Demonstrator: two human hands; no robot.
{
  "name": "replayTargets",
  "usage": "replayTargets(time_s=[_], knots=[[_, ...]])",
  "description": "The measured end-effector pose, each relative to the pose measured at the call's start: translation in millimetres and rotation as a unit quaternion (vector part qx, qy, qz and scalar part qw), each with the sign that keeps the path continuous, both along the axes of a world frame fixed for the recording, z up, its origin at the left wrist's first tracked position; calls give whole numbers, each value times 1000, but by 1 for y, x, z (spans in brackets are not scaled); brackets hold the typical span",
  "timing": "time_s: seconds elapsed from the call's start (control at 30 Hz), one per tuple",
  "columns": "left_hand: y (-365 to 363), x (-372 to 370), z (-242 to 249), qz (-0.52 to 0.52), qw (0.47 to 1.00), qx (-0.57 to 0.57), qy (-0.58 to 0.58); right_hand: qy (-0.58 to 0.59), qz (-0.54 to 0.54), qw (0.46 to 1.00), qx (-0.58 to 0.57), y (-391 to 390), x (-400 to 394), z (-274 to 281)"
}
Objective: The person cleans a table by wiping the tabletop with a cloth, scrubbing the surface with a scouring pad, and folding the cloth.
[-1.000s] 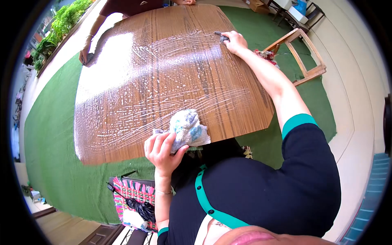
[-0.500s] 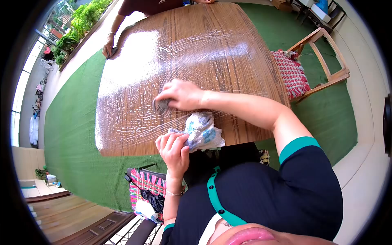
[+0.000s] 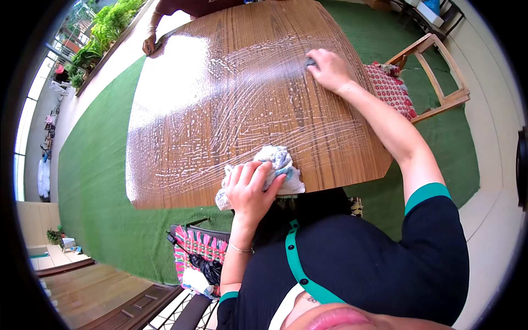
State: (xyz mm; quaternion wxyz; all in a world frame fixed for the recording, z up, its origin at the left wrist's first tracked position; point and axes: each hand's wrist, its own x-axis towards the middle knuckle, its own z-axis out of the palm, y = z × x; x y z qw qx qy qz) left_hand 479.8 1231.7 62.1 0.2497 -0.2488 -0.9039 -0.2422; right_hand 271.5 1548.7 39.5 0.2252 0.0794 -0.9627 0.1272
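My right hand [image 3: 331, 71] is closed around a dark grey scrubbing pad [image 3: 311, 62], pressed to the far right part of the wooden tabletop [image 3: 330, 159]. Only a little of the pad shows past my fingers. At the near edge, my left hand [image 3: 248, 190] grips a crumpled white cloth [image 3: 278, 159] with blue patches. Part of the cloth bulges beyond my fingers and part hangs at the table's edge. Wet, foamy streaks cover much of the wood grain.
Across the table, another person's hand [image 3: 149, 45] rests at the far left corner. A wooden chair [image 3: 440, 66] with a red patterned cover [image 3: 389, 91] stands at the right. Near me on the left is a seat with a pink woven cover [image 3: 206, 242]. Green carpet [image 3: 99, 154] surrounds the table.
My right hand has swept the pad from the table's middle to its far right. My left hand has shifted right and further over the cloth. New curved streaks show in the foam.
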Motion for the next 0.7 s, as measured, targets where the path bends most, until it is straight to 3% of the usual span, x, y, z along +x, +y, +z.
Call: replayTargets(time_s=[0.07, 0.1, 0.2, 0.33, 0.47, 0.67, 0.7], knots=[[0, 0, 2, -2, 1000, 5, -12, -74, 106, 991, -25, -59, 26, 13], [1, 0, 2, -1, 1000, 8, -9, -4, 163, 985, -52, -85, 36, 1], [2, 2, 1, 8, 1000, 1, -11, -76, 279, 953, -92, -161, 67, 10], [2, 3, 3, 6, 1000, 3, -16, -118, 354, 919, -125, -187, 81, 16], [-2, 3, 3, -9, 1000, 6, -16, -63, 305, 947, -82, -115, 55, 3], [0, 3, -1, -18, 999, 28, 18, -90, 11, 995, -41, 53, 40, 16], [0, 3, -4, -10, 999, 24, 24, -87, 11, 996, -34, 59, 41, 16]])
